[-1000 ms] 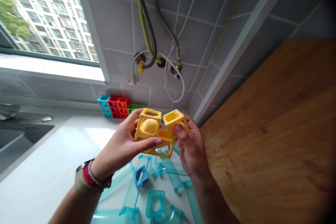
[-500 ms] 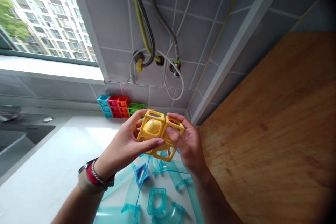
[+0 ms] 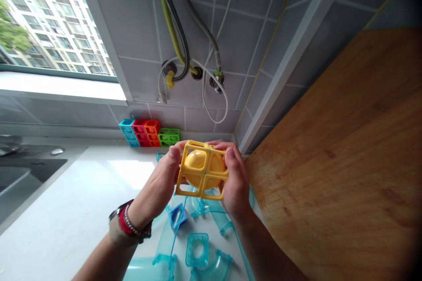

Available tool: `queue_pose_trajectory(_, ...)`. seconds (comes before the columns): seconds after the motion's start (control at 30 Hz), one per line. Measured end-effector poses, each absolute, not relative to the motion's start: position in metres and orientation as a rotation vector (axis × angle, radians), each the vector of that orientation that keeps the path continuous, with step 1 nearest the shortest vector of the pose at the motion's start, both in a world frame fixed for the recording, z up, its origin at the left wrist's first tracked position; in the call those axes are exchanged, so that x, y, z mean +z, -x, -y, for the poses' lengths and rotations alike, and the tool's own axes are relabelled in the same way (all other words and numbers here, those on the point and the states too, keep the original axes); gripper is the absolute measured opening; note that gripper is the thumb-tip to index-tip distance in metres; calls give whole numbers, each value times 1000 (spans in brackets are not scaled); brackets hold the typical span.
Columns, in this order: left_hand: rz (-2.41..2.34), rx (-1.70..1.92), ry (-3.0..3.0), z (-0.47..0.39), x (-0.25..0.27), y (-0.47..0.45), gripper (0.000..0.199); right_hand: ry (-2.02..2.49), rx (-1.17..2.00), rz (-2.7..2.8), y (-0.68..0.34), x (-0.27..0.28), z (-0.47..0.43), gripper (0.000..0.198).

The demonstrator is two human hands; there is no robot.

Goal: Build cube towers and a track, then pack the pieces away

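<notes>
Between my two hands is a yellow openwork block (image 3: 203, 171), made of cube frames joined two by two on the side facing me, with a rounded yellow bulge inside. My left hand (image 3: 165, 180) grips its left side, thumb near the top corner. On the opposite side my right hand (image 3: 237, 180) is closed round it, thumb on the upper right edge. The fingers behind the block are mostly hidden. Below it on the white counter lie a blue block (image 3: 177, 217), a translucent teal square piece with a round hole (image 3: 187, 250) and a teal curved tube (image 3: 216, 268).
Against the tiled wall stand cyan blocks (image 3: 125, 132), red blocks (image 3: 140, 134), orange blocks (image 3: 153, 134) and green blocks (image 3: 169, 137). A sink (image 3: 36, 171) is at the left. A wooden panel (image 3: 343, 149) rises on the right. Hoses (image 3: 198, 13) hang on the wall behind.
The yellow pieces, earlier tilted apart with a gap at the right, now sit square together. Both thumbs have moved from the front face to the sides.
</notes>
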State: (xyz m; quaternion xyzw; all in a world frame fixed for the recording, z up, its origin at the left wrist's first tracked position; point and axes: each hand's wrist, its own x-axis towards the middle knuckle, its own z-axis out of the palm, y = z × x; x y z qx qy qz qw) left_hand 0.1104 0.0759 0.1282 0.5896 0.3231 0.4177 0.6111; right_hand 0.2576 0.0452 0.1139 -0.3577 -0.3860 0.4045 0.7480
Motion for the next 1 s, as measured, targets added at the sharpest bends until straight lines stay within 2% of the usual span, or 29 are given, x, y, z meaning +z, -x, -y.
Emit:
queue_pose_trajectory(0.13, -827, 1003, -1421, -73, 131, -115, 49, 777, 886, 829, -255, 114, -44, 28)
queue_pose_trajectory(0.47, -894, 899, -1538, -69, 134, -114, 37, 850, 879, 833, -259, 113, -44, 31)
queue_pose_trajectory(0.6, -880, 911, -1436, -68, 134, -115, 41, 832, 896, 842, -257, 113, -42, 29)
queue_pose_trajectory(0.73, -829, 1125, -1264, -65, 135, -121, 55, 789, 876, 900, -257, 117, -40, 27)
queue_pose_trajectory(0.93, -749, 1203, -1098, -60, 144, -125, 47, 619, 766, 1047, -254, 120, -36, 54)
queue_pose_trajectory(1.0, -721, 1212, -1025, -58, 146, -126, 50, 606, 734, 1133, -255, 115, -38, 66)
